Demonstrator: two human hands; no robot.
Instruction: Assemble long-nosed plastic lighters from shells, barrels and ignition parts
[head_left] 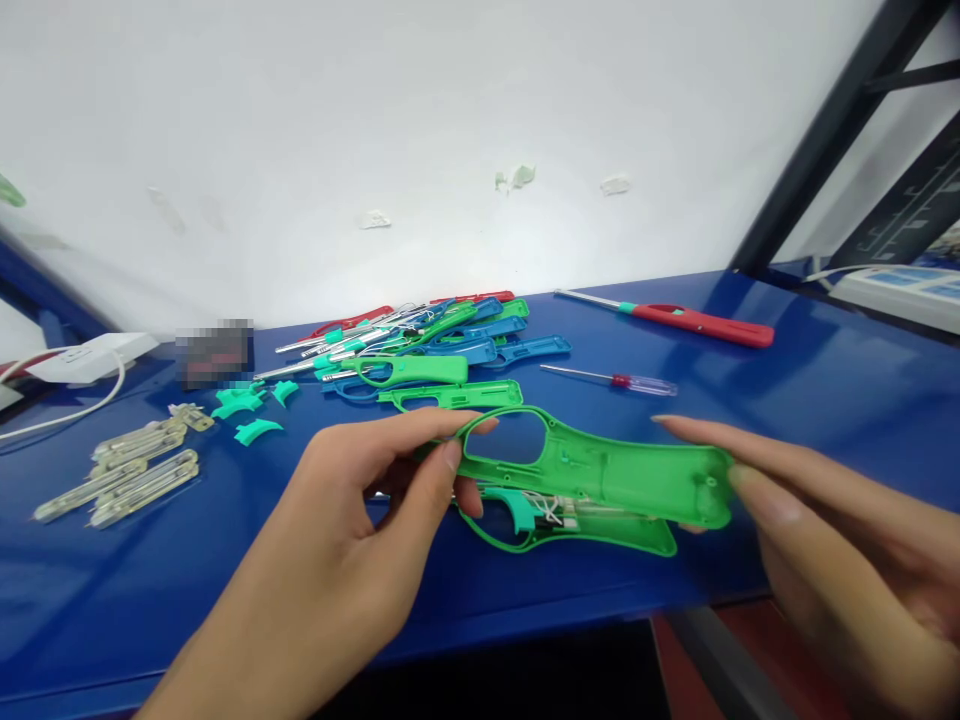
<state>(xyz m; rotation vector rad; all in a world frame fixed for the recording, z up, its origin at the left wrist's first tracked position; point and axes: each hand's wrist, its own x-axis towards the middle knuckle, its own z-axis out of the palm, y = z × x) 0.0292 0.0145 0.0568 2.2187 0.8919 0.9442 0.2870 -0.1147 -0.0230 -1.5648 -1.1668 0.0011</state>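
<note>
My left hand (375, 530) pinches the trigger-loop end of an empty green lighter shell half (637, 478), its hollow inside facing me. At the shell's wide end is my right hand (840, 540), thumb against the edge and index finger stretched out above it; its other fingers are partly hidden. Just below, on the table, lies the matching green half (630, 535), holding a teal trigger (520, 508), white wires (547, 508) and other inner parts. The raised shell partly covers it.
Behind my hands is a pile of green, blue and red lighter parts (427, 370). Teal triggers (240, 398) and clear fuel tanks (142, 470) lie left. A screwdriver (630, 382) and an assembled red lighter (697, 325) lie right on the blue table (247, 590).
</note>
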